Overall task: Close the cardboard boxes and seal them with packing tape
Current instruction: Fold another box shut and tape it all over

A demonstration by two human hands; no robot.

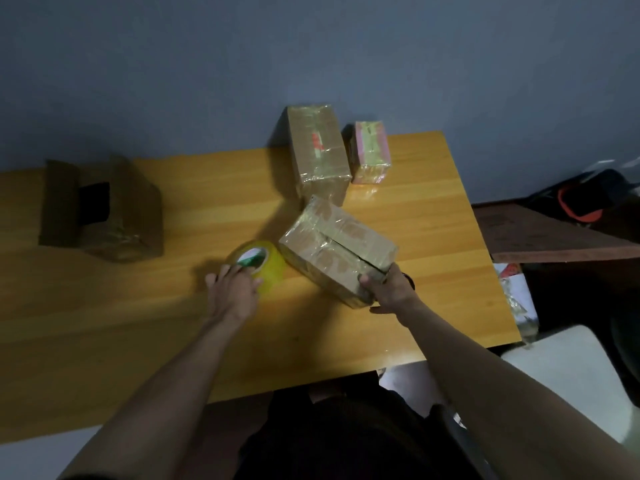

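A cardboard box (337, 242) with glossy tape patches lies tilted on the wooden table (138, 323); a dark slit runs between its top flaps. My right hand (389, 287) grips its near corner. Just left of it sits a yellow roll of packing tape (265, 263), and my left hand (233, 291) grips the roll with fingers reaching into its core. Behind stand a taped tall box (317, 150) and a small pink-striped taped box (370, 152). At the far left an open box (104, 209) lies with its flaps spread.
The table backs onto a blue-grey wall (311, 46). To the right stand a dark brown surface (554, 237) and a black and orange item (585, 202). Crumpled plastic (517, 299) hangs off the table's right edge. A white seat (571, 368) is at lower right.
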